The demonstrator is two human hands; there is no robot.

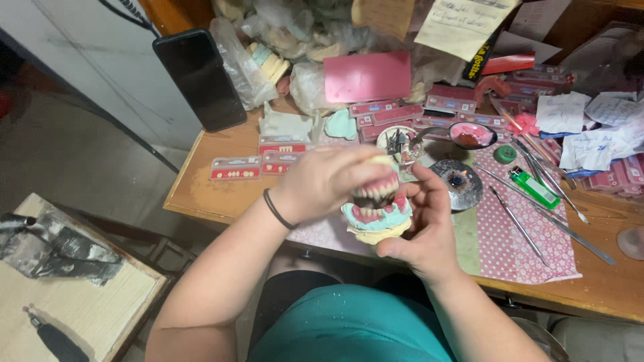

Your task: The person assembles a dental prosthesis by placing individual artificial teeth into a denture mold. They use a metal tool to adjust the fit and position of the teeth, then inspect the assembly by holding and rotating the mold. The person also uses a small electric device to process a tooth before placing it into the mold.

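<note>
Above the near edge of a cluttered wooden workbench [201, 194], seen from the head camera looking down, two bare hands meet around a dental model [377, 218]. The model is a set of denture teeth in pink wax on pale green and cream plaster casts, upper and lower halves together. The right hand [424, 231] cradles it from below and the side, fingers curled closed around the lower cast. The left hand [329, 181], with a dark band at the wrist, comes over the top, its fingers bent down onto the upper half; how tightly they press, I cannot tell. The model is held in the air just in front of the bench, above the person's lap.

On the bench behind the hands lies a pink dotted cloth [516, 241] with long metal instruments [537, 221] and a green lighter [533, 188] on it. A round metal dish [459, 181] sits just beyond the right hand. Red cards of false teeth [235, 167] lie to the left, a pink wax sheet [367, 76] stands further back, and a black phone [199, 78] leans at the bench's far left corner.
</note>
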